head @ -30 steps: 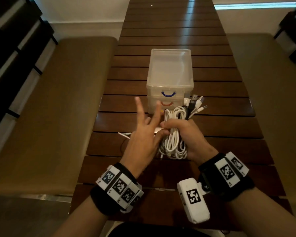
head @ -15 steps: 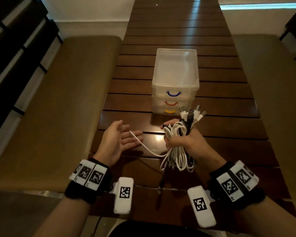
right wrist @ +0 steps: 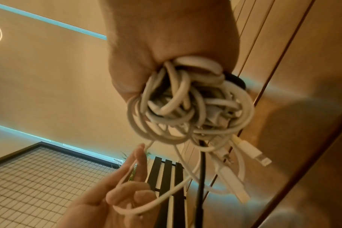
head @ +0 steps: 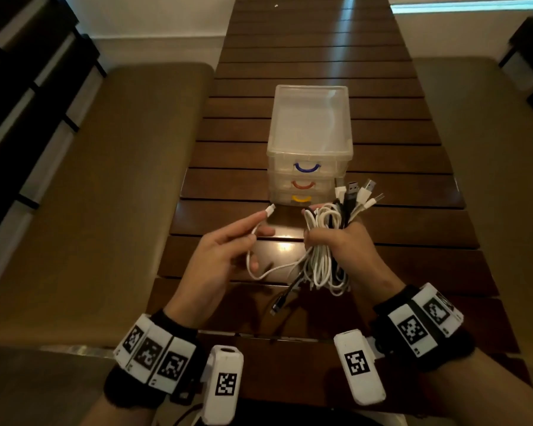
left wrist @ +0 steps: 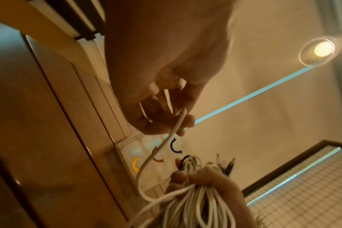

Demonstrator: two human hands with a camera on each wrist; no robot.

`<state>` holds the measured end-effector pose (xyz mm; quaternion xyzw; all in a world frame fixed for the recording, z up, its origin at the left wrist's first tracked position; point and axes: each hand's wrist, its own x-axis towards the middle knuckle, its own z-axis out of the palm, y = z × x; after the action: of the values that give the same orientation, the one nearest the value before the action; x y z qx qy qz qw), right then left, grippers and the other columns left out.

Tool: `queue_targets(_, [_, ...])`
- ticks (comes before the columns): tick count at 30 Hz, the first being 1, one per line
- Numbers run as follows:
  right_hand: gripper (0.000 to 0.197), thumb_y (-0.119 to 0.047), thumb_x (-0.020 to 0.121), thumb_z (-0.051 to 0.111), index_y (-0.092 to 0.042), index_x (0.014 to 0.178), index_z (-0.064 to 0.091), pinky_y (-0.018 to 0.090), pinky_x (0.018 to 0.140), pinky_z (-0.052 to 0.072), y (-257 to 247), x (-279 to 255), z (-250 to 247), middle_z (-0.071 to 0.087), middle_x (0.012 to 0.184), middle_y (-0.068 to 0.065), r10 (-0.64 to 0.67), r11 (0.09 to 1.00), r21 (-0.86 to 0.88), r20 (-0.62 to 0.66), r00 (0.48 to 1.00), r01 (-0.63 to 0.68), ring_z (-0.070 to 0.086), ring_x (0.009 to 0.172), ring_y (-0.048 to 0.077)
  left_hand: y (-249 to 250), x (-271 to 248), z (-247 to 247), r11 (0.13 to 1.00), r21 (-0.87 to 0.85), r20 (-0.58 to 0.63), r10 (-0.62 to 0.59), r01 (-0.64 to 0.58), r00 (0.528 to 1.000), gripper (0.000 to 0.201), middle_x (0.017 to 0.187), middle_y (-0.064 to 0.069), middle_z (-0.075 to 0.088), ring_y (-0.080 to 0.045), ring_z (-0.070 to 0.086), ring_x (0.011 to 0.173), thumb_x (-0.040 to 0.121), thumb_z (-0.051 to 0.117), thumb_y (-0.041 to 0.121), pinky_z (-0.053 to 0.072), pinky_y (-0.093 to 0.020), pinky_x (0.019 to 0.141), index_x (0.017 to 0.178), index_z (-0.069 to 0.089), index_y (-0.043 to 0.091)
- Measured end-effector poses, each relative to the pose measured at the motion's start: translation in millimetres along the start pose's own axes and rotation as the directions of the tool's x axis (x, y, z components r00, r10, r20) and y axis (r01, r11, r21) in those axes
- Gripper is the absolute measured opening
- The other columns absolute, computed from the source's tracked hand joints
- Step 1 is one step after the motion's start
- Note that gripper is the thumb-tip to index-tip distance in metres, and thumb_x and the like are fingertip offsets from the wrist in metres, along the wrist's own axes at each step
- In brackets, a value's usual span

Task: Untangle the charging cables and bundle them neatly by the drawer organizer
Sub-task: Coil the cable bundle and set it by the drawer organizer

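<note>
My right hand grips a looped bundle of white and black charging cables above the table, with several plugs fanning out above the fist. The bundle's loops hang from that fist in the right wrist view. One loose white cable end runs left from the bundle, and my left hand pinches it near its plug. The same strand crosses the left wrist view. A clear three-drawer organizer with blue, orange and yellow handles stands just beyond both hands.
The dark slatted wooden table stretches away past the organizer. Padded benches lie along both sides, the left bench and the right bench. A black plug dangles under the bundle near the table's front.
My left hand has taken hold of the loose white cable end and raised it toward the organizer. The right hand stays closed round the bundle.
</note>
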<state>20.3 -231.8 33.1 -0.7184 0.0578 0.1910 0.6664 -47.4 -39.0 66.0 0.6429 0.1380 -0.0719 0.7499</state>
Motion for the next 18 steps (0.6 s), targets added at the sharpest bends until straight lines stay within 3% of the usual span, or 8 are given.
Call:
queue_targets(1, [0.007,-0.003,0.071,0.073,-0.004,0.068,0.067,0.038,0.063,0.046,-0.9,-0.1,-0.5,0.054,0.069,0.012,0.009,0.999,0.033,-0.019,1.000,-0.009,0.054,0.066,0.026,-4.0,-2.1,1.8,1.000,0.016,0.050,0.004,-0.005,0.999,0.047,0.114,-0.004,0.070,-0.015,0.053,0.061,0.098,0.045,0.001,0.051,-0.021,0.060,0.137,0.052,0.025])
queue_targets(4, [0.031,-0.011,0.060,0.074,0.010,0.081,0.063,0.044,0.067,0.048,-2.0,2.7,-0.7,0.056,0.075,0.017,0.017,0.988,0.155,-0.042,0.999,-0.010,0.056,0.069,0.031,-20.1,-5.8,9.6,0.999,0.039,0.120,0.026,-0.031,0.992,0.068,0.116,-0.006,0.070,-0.016,0.061,0.068,0.095,0.050,-0.001,0.053,-0.023,0.067,0.146,0.028,0.039])
queue_targets(7, [0.033,-0.010,0.060,0.073,0.005,0.089,0.069,0.046,0.071,0.050,-6.8,2.6,-1.6,0.058,0.076,0.018,0.011,0.964,0.265,-0.035,0.999,-0.001,0.058,0.072,0.032,-31.4,-5.7,20.8,0.987,0.130,0.041,0.085,-0.089,0.996,0.055,0.111,-0.005,0.071,-0.018,0.068,0.099,0.093,0.056,-0.002,0.055,-0.031,0.090,0.137,0.051,0.030])
queue_targets(9, [0.020,-0.011,0.063,0.073,-0.005,0.082,0.073,0.048,0.074,0.051,-10.2,0.6,-2.8,0.062,0.075,0.017,-0.023,0.967,0.256,0.020,1.000,0.017,0.060,0.073,0.033,-34.3,-3.1,25.8,0.987,0.127,-0.029,0.107,-0.102,0.994,0.043,0.115,-0.002,0.069,-0.019,0.064,0.111,0.090,0.060,-0.001,0.050,-0.043,0.100,0.125,0.065,0.023])
queue_targets(12, [0.021,-0.009,0.061,0.072,-0.022,0.077,0.074,0.048,0.077,0.056,-9.2,0.6,-5.6,0.066,0.084,0.019,-0.105,0.983,0.157,0.039,0.994,0.097,0.065,0.082,0.037,-30.5,3.3,28.9,0.981,0.124,-0.084,0.163,-0.152,0.983,0.038,0.121,0.002,0.065,-0.017,0.060,0.116,0.091,0.060,0.001,0.050,-0.039,0.099,0.113,0.071,0.030])
queue_targets(15, [0.034,-0.005,0.059,0.071,-0.019,0.090,0.072,0.052,0.082,0.056,-9.3,-0.5,-6.7,0.068,0.088,0.016,-0.186,0.978,0.104,0.059,0.981,0.179,0.067,0.090,0.035,-27.1,10.0,26.8,0.988,0.122,-0.032,0.096,-0.092,0.995,0.032,0.128,0.004,0.063,-0.013,0.060,0.117,0.096,0.054,0.006,0.055,-0.027,0.089,0.113,0.069,0.028])
queue_targets(18, [0.037,0.001,0.062,0.069,-0.010,0.097,0.067,0.046,0.077,0.058,-10.9,-1.5,-7.3,0.068,0.084,0.010,-0.195,0.972,0.154,0.094,0.976,0.179,0.067,0.083,0.027,-31.3,9.0,31.1,0.994,0.109,0.070,-0.014,0.006,0.997,0.024,0.122,0.000,0.065,-0.020,0.062,0.114,0.099,0.050,0.016,0.055,-0.041,0.093,0.115,0.066,0.025])
